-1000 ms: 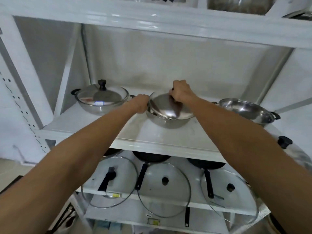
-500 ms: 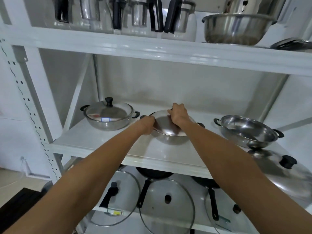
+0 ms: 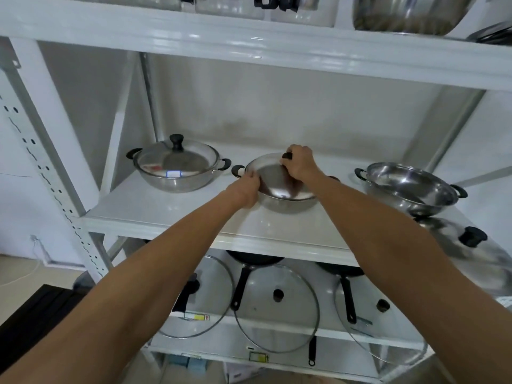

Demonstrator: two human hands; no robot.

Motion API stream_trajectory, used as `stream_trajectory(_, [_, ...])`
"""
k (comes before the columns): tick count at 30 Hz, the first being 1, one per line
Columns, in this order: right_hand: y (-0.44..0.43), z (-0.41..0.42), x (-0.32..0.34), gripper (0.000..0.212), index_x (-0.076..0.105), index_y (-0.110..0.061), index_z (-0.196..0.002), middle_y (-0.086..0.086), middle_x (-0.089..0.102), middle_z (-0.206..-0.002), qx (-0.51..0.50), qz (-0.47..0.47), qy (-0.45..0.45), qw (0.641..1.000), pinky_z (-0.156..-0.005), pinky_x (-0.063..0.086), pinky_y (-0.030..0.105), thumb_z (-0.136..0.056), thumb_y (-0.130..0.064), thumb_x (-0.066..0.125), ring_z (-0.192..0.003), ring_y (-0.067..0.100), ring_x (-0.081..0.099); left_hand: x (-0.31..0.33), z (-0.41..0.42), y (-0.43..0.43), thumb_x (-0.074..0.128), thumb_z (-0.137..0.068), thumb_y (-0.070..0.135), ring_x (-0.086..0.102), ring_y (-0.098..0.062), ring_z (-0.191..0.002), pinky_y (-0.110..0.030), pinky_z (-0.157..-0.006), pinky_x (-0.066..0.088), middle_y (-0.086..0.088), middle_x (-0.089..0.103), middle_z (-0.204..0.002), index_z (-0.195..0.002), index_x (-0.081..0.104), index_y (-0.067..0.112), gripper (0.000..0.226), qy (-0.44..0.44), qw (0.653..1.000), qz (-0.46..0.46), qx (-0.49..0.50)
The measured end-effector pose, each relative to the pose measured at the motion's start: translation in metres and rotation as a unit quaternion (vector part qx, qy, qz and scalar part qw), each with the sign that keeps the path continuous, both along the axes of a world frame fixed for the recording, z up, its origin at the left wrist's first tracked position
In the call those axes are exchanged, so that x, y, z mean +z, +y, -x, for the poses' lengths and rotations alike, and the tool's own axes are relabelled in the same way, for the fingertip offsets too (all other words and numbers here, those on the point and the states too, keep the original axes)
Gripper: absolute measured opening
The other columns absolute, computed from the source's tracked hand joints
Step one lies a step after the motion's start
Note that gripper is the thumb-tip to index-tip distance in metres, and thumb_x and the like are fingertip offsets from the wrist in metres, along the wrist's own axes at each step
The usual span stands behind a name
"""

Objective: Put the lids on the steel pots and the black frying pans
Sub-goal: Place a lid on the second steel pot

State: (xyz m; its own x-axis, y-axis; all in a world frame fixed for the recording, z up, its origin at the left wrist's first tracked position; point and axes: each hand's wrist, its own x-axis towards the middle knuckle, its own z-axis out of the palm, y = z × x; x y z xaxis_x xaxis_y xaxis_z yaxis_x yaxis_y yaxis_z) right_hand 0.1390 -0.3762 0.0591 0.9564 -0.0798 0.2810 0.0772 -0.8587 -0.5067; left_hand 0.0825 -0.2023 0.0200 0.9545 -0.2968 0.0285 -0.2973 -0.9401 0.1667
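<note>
On the middle shelf [image 3: 171,217] stand three steel pots. The left pot [image 3: 177,169] wears its lid with a black knob. The middle pot [image 3: 285,202] has a steel lid [image 3: 274,180] lying on it; my right hand [image 3: 299,164] grips the lid's black knob and my left hand [image 3: 246,189] holds the pot's left rim. The right pot [image 3: 410,187] is uncovered, and a steel lid [image 3: 471,245] with a black knob lies in front of it. Below, black frying pans [image 3: 255,259] sit behind glass lids [image 3: 277,306] leaning at the shelf front.
The upper shelf [image 3: 249,48] carries glass jugs and a large steel bowl [image 3: 410,15] overhead. White uprights with punched holes [image 3: 41,167] frame the left side. A black object [image 3: 33,311] lies on the floor at lower left.
The view has tilted up and drawn back, so the upper shelf shows. The lid, tilted on the middle pot a second ago, now sits flatter on it. Both hands stay there.
</note>
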Motion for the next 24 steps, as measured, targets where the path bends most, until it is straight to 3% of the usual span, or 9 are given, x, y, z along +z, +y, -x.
stream_trajectory(3, [-0.004,-0.003,-0.001,0.034,0.064,-0.006,-0.112,0.021,0.059,-0.119,0.005,-0.008,-0.002,1.0,-0.092,0.044,0.034,-0.089,-0.03,0.068,-0.107,0.034,0.057,-0.006,0.004,0.001,0.044,-0.093,0.003,0.027,-0.035,-0.148,-0.047,-0.112,0.039,-0.018,0.005,-0.165,-0.156,0.008,0.0,0.073,-0.004,1.0,0.009,0.005])
stream_trajectory(8, [-0.005,-0.003,-0.001,0.032,0.067,-0.004,-0.11,0.018,0.064,-0.116,0.006,-0.032,-0.011,0.999,-0.093,0.048,0.037,-0.089,-0.028,0.07,-0.108,0.033,0.059,-0.011,0.005,0.001,0.046,-0.093,0.002,0.044,-0.039,-0.136,-0.045,-0.105,0.045,-0.016,-0.001,-0.166,-0.157,0.005,0.001,0.077,-0.016,0.999,0.024,0.021])
stream_trajectory(13, [-0.006,-0.004,-0.001,0.034,0.066,-0.004,-0.113,0.016,0.063,-0.12,0.003,-0.039,0.007,0.999,-0.094,0.043,0.034,-0.089,-0.028,0.07,-0.115,0.032,0.055,-0.006,0.002,-0.001,0.044,-0.094,0.002,0.037,-0.037,-0.143,-0.044,-0.109,0.042,-0.014,-0.005,-0.167,-0.158,-0.003,0.0,0.079,-0.004,1.0,0.021,0.02])
stream_trajectory(17, [0.001,0.003,-0.002,0.035,0.058,-0.005,-0.121,0.021,0.051,-0.128,-0.02,-0.034,0.016,0.999,-0.09,0.042,0.032,-0.093,-0.026,0.065,-0.11,0.035,0.055,-0.006,0.0,-0.004,0.046,-0.093,0.002,0.035,-0.035,-0.144,-0.044,-0.11,0.042,-0.014,-0.004,-0.166,-0.157,0.0,-0.001,0.08,0.01,0.999,0.024,0.022])
stream_trajectory(20, [0.001,0.012,0.003,0.05,0.049,-0.007,-0.134,0.022,0.044,-0.135,-0.009,-0.01,0.053,0.999,-0.097,0.042,0.036,-0.094,-0.032,0.063,-0.119,0.037,0.051,-0.001,-0.003,-0.014,0.05,-0.092,0.004,0.039,-0.038,-0.141,-0.046,-0.107,0.044,-0.016,0.004,-0.164,-0.155,0.009,-0.002,0.076,-0.021,0.999,0.041,0.001])
stream_trajectory(24, [-0.024,0.026,0.009,0.058,0.041,-0.01,-0.142,0.021,0.043,-0.138,-0.009,0.008,0.084,0.996,-0.098,0.044,0.042,-0.096,-0.043,0.055,-0.123,0.039,0.05,0.008,0.002,-0.046,0.052,-0.093,0.01,0.025,-0.029,-0.15,-0.04,-0.115,0.036,-0.013,0.001,-0.167,-0.158,0.005,0.0,0.08,-0.067,0.995,0.055,-0.042])
